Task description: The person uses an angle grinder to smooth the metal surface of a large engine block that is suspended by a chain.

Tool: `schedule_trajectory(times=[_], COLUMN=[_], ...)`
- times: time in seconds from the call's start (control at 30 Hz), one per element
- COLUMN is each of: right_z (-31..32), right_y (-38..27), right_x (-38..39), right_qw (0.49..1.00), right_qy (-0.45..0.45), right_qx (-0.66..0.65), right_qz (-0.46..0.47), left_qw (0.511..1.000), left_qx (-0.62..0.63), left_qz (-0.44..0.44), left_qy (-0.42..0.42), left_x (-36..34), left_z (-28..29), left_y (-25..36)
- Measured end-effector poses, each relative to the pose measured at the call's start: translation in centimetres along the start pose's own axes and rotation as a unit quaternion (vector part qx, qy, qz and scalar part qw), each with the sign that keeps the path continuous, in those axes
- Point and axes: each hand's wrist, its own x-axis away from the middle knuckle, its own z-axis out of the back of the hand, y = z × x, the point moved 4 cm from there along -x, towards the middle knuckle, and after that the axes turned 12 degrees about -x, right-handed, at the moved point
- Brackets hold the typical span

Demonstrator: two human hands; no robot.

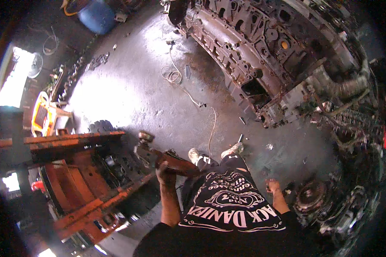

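Observation:
My left hand [165, 173] is closed around the reddish-brown body of what looks like an angle grinder [178, 164]. Its metal head points away to the left, with a round cup-shaped piece [146, 136] at the end. The tool is held in front of my left thigh, beside the orange workbench. My right hand [273, 186] hangs low at my right side with its fingers loosely apart and nothing visible in it. Close to that hand, on the right, lie round dark metal parts [309, 196].
A large greasy engine block [240, 55] stands ahead to the right. A pale cable [184, 89] snakes over the grey floor toward my feet. On the left is the orange workbench [111, 195] with parts on it; beyond stand a yellow chair [42, 115] and blue drum [97, 16].

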Motion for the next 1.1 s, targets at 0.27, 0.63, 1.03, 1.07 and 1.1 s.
schedule_trajectory(times=[0.27, 0.63, 1.03, 1.07, 1.1], right_z=[-15.8, -13.7, -15.5, -16.5, -19.1], right_y=[-0.2, 8.1, 6.8, 6.1, 5.2], right_x=[1.6, 4.7, 3.1, 3.3, 4.6], right_qw=[0.875, 0.983, 0.828, 0.838, 0.828], right_qy=[0.150, -0.042, 0.179, 0.176, 0.148], right_qx=[0.314, 0.145, 0.444, 0.433, 0.447], right_qz=[0.335, 0.107, 0.291, 0.282, 0.304], left_qw=[0.984, 0.983, 0.936, 0.959, 0.974], left_qx=[-0.171, -0.182, -0.352, -0.279, -0.214], left_qz=[0.022, -0.033, 0.012, 0.039, 0.067], left_qy=[0.037, 0.016, 0.030, 0.017, 0.003], left_x=[-1.2, -2.1, -4.8, -5.3, -5.8], left_z=[6.7, 14.2, 20.6, 21.5, 21.8], left_y=[5.1, 8.5, 5.8, 4.9, 4.6])
